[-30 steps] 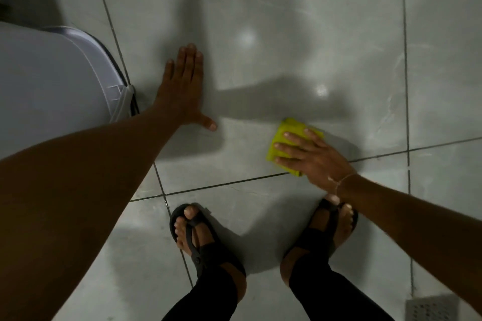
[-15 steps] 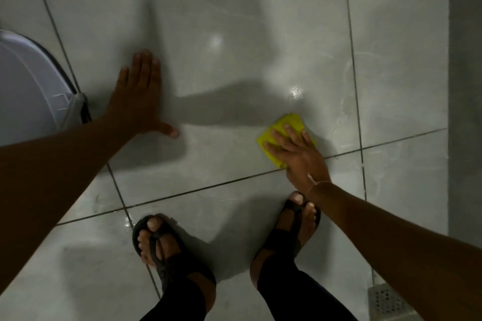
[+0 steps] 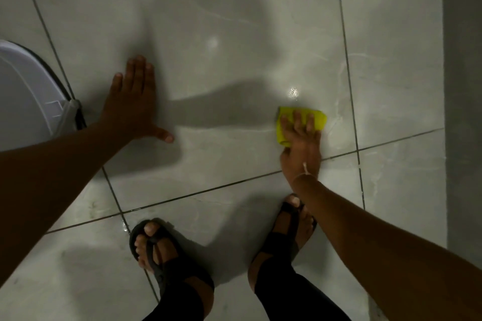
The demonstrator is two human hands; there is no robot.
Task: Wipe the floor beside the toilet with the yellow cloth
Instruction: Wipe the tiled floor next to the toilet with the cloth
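1 yellow cloth point(image 3: 319, 118), long axis crosswise, pinned under flat-fingered right hand point(image 3: 300, 143); toilet point(image 3: 23, 96) well leftward, beside left hand point(image 3: 130, 101) spread flat on floor point(image 3: 234, 21).

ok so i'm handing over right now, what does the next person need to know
Left hand: open, flat on the floor tile just right of the toilet, apparently as a brace.
Right hand: open, straight fingers pressing the yellow cloth onto the same tile, well right of the toilet and just above the grout line.
Done: wiping is under way; how much is already wiped cannot be told.
Left: probably work the cloth toward the toilet, including the spot under the left hand.
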